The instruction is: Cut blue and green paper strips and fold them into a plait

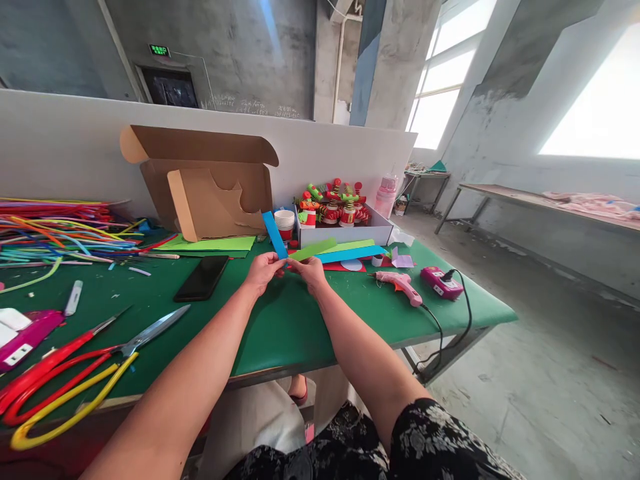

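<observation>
My left hand (265,273) pinches the lower end of a blue paper strip (273,233), which slants up to the left. My right hand (310,272) is closed on the near end of a green paper strip (315,249), which points up to the right. Fingertips of both hands meet where the strips come together, and they hide how the ends lie. Just beyond my right hand lie another blue strip (353,253) and a lighter green strip (353,245). A stack of paper cups (284,224) stands behind the strips.
Large scissors (145,333) and a black phone (201,279) lie left. A pink glue gun (400,285) and its corded purple power block (442,283) lie right. Behind are an open cardboard box (220,193), a box of red-green figures (345,235), a pink bottle (386,195) and pipe cleaners (65,230).
</observation>
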Tool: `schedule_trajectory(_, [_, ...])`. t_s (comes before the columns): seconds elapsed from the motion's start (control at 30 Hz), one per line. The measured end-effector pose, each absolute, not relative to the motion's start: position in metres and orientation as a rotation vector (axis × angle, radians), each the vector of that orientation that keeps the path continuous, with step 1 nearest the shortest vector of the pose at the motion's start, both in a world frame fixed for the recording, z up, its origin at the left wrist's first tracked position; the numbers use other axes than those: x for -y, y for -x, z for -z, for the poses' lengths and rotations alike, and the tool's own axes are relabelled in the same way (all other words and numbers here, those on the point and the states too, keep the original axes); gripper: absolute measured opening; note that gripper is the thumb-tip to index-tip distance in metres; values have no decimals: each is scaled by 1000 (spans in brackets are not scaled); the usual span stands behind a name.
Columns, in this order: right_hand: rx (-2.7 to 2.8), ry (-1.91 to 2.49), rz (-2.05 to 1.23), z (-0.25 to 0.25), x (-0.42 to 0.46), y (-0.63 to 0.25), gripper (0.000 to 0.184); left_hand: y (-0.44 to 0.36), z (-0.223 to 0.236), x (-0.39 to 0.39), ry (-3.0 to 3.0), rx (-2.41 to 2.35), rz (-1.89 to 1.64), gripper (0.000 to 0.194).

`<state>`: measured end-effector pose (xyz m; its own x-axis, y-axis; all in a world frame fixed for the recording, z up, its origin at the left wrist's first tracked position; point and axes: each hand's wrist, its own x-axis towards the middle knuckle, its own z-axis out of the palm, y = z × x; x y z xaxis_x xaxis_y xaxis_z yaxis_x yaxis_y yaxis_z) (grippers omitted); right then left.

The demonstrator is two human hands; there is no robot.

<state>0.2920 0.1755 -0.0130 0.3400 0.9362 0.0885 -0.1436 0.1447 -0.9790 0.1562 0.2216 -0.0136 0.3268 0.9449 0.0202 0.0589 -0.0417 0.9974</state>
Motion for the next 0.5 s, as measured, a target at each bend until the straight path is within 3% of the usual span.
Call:
schedule_trajectory(0.27, [913,1155,-902,15,-178,-294,33,-157,12,-220,-1418,-995,-925,34])
schedule_trajectory(0.5, [1022,1299,-704,18,-179,-292,17,-159,14,-219,-1363,-995,-909,36])
